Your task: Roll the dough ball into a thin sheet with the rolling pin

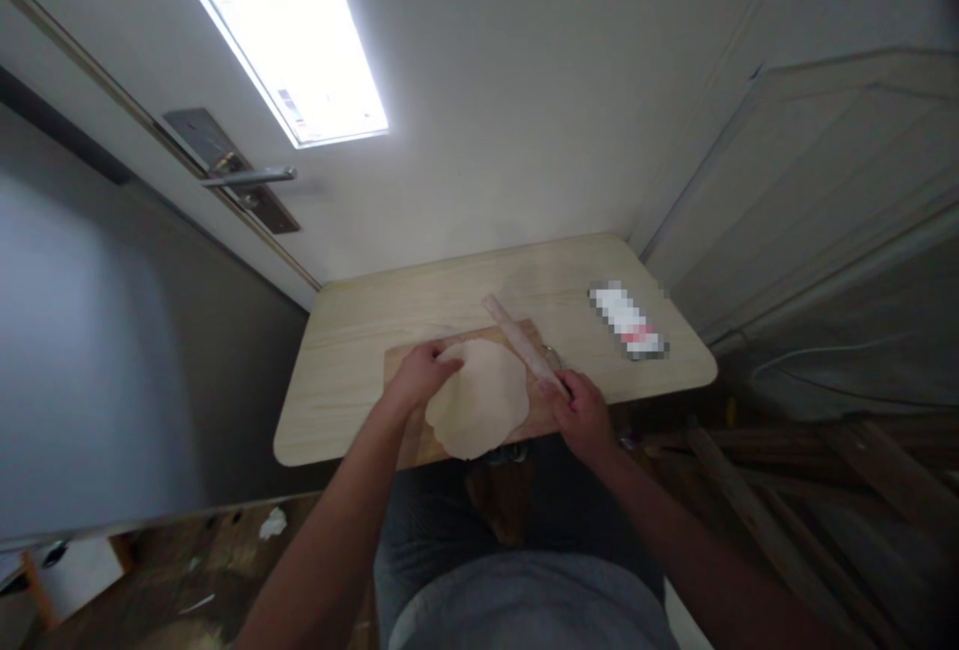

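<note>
A flat, roughly round sheet of dough (479, 400) lies on a wooden cutting board (411, 442), its front edge hanging at the board's near side. My left hand (424, 370) pinches the dough at its upper left edge, thumb on top and fingers beneath or behind it. In my right hand (584, 417) is a pale, floury rolling pin (518, 338), gripped by its near end. The pin slants up and left over the board's right part, beside the dough. A metal ring (552, 357) shows at the board's right edge, partly behind the pin.
The board rests on a light wooden table (330, 370) set against a white door with a metal handle (259, 176). A blurred-out, phone-like object (627, 321) lies at the table's right. Wooden framing (779, 530) stands at lower right, and crumpled paper (274, 523) is on the floor.
</note>
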A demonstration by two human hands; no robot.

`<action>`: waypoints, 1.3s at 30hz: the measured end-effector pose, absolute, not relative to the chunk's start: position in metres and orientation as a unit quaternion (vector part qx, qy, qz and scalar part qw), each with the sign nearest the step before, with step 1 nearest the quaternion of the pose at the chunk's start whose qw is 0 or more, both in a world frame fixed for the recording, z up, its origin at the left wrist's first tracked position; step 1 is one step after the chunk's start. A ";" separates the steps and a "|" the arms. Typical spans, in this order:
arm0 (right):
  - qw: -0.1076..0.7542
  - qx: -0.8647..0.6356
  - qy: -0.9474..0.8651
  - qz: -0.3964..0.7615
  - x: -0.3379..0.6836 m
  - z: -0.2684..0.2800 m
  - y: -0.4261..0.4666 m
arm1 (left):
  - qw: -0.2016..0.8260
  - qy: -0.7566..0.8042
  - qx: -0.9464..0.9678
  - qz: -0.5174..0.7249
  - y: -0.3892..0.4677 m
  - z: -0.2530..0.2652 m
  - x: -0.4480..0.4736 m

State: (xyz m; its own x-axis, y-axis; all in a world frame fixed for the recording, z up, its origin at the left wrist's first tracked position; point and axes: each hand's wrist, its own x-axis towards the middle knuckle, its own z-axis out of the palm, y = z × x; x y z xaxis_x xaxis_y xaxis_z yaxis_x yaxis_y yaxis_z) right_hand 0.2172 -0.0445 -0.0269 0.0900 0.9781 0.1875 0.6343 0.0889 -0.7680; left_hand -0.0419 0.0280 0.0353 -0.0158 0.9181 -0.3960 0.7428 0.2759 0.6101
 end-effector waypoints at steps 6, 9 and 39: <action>0.384 -0.632 -0.634 0.226 0.216 -0.028 -0.045 | 0.386 0.672 0.623 0.108 0.029 0.036 -0.041; 0.385 -0.623 -0.641 0.228 0.217 -0.029 -0.045 | 0.399 0.636 0.641 0.160 0.026 0.036 -0.039; 0.318 -0.683 -0.638 0.162 0.233 -0.040 -0.024 | 0.404 0.607 0.637 0.250 -0.072 0.023 -0.058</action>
State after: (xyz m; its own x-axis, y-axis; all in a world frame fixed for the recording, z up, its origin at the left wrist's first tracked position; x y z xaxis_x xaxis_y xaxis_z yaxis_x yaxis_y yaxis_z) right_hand 0.2326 -0.0243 -0.0399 0.1348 0.9734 0.1854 0.7677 0.0157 -0.6407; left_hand -0.0581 -0.0719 0.0230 0.1390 0.9753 -0.1717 0.5706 0.0628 0.8188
